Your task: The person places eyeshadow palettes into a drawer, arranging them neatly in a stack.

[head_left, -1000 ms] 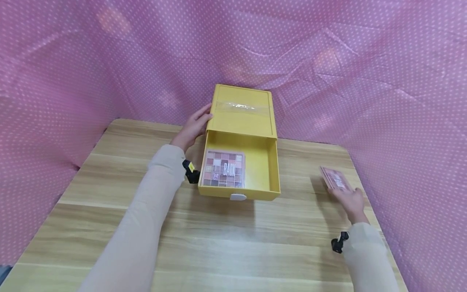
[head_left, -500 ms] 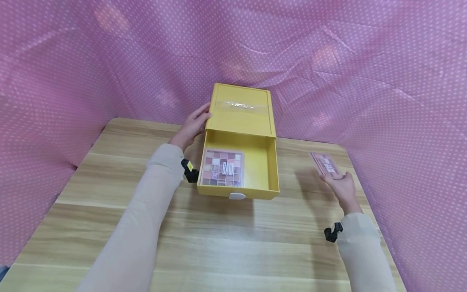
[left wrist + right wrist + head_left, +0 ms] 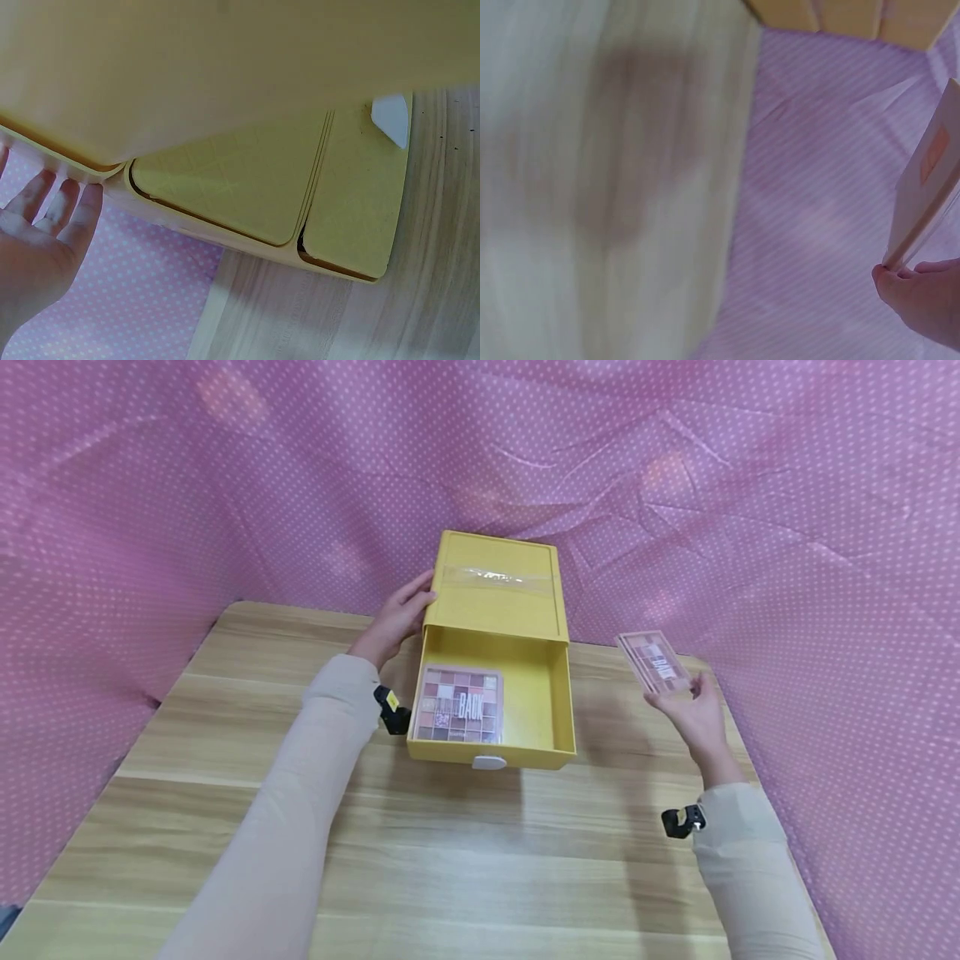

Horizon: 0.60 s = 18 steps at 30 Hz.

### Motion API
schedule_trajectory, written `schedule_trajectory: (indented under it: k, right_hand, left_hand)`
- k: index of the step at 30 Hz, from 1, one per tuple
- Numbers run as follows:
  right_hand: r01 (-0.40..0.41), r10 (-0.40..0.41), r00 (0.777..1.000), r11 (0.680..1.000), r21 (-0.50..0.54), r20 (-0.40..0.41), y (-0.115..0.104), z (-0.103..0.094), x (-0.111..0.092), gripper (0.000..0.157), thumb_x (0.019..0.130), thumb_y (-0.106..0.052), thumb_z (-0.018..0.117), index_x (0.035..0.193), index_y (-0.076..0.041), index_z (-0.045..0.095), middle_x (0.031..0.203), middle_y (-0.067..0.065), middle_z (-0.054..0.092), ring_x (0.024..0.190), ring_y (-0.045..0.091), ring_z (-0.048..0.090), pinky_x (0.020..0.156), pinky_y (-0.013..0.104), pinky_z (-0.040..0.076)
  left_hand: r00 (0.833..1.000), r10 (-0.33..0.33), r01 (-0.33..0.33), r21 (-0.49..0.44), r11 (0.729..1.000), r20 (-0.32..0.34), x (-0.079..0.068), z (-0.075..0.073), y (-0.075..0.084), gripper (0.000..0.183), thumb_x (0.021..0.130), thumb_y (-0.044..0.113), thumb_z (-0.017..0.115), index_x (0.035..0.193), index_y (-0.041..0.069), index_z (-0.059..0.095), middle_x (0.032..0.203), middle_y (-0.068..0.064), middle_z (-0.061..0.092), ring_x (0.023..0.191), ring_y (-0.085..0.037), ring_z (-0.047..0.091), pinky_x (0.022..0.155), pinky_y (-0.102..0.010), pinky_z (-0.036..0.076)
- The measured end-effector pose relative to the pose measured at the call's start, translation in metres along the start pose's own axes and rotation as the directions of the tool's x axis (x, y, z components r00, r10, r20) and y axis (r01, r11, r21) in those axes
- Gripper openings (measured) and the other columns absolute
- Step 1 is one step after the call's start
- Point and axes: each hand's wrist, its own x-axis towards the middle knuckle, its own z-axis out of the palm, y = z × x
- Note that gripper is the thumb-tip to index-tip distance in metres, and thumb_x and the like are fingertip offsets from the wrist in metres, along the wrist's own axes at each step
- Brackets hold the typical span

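Observation:
A yellow drawer box [image 3: 498,606] stands at the back of the table, its top drawer [image 3: 534,702] pulled out toward me. Inside, on the left, lies an eyeshadow palette [image 3: 459,706] with a clear lid lettered "BACK". My left hand [image 3: 392,625] rests its fingertips against the box's left side; in the left wrist view that hand [image 3: 41,251] has its fingers extended at the edge. To the right of the box, my right hand [image 3: 697,718] pinches a similar palette [image 3: 654,662] by its near edge, tilted and raised off the table. The right wrist view shows that palette's pale side [image 3: 926,176].
Lower drawer fronts [image 3: 232,180] are closed beneath the pulled-out one. A white tab [image 3: 489,763] juts from the top drawer's front. The wooden table [image 3: 465,860] meets pink dotted cloth [image 3: 337,485] at the back and sides.
My right hand has lifted the palette and carried it away from me and leftward, nearer the box. The left hand and the drawer box stay where they were.

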Motion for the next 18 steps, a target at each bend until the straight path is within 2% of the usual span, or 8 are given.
schedule_trajectory:
  k: [5, 9, 12, 18]
  right_hand:
    - [0.072, -0.072, 0.997, 0.997, 0.016, 0.023, -0.025, 0.001, -0.004, 0.081, 0.07, -0.026, 0.072, 0.127, 0.003, 0.024, 0.13, 0.022, 0.026, 0.123, 0.035, 0.018, 0.1, 0.045, 0.016]
    - [0.106, -0.107, 0.994, 0.994, 0.038, 0.037, -0.045, 0.005, -0.009, 0.084, 0.07, -0.02, 0.072, 0.131, 0.004, 0.02, 0.132, 0.022, 0.023, 0.124, 0.033, 0.017, 0.101, 0.039, 0.016]
    - [0.123, -0.127, 0.99, 0.99, 0.072, 0.057, -0.059, 0.008, -0.014, 0.09, 0.07, -0.014, 0.071, 0.135, 0.003, 0.011, 0.134, 0.021, 0.018, 0.125, 0.031, 0.014, 0.102, 0.034, 0.015]
    - [0.198, -0.209, 0.974, 0.972, 0.129, 0.082, -0.079, 0.017, -0.021, 0.088, 0.067, -0.007, 0.073, 0.134, 0.002, 0.016, 0.131, 0.021, 0.023, 0.125, 0.028, 0.015, 0.102, 0.026, 0.012]
  left_hand:
    - [1.0, -0.005, 0.005, 0.012, 1.0, -0.006, 0.002, 0.0, 0.0, 0.048, 0.088, 0.022, 0.049, 0.133, 0.025, 0.034, 0.135, 0.001, 0.034, 0.109, -0.023, 0.046, 0.084, -0.032, 0.042]
    - [1.0, -0.017, 0.017, 0.026, 1.0, -0.009, 0.003, -0.001, 0.001, 0.047, 0.088, 0.024, 0.049, 0.133, 0.026, 0.034, 0.135, 0.001, 0.032, 0.11, -0.023, 0.045, 0.086, -0.032, 0.041]
    - [1.0, -0.018, 0.019, 0.032, 0.999, -0.012, 0.004, -0.002, 0.002, 0.047, 0.089, 0.024, 0.049, 0.133, 0.026, 0.034, 0.135, 0.002, 0.032, 0.11, -0.022, 0.045, 0.087, -0.033, 0.04]
    - [1.0, -0.015, 0.015, 0.022, 1.0, -0.006, 0.008, -0.003, 0.002, 0.048, 0.088, 0.024, 0.05, 0.133, 0.025, 0.034, 0.135, 0.001, 0.033, 0.11, -0.022, 0.045, 0.087, -0.032, 0.04]
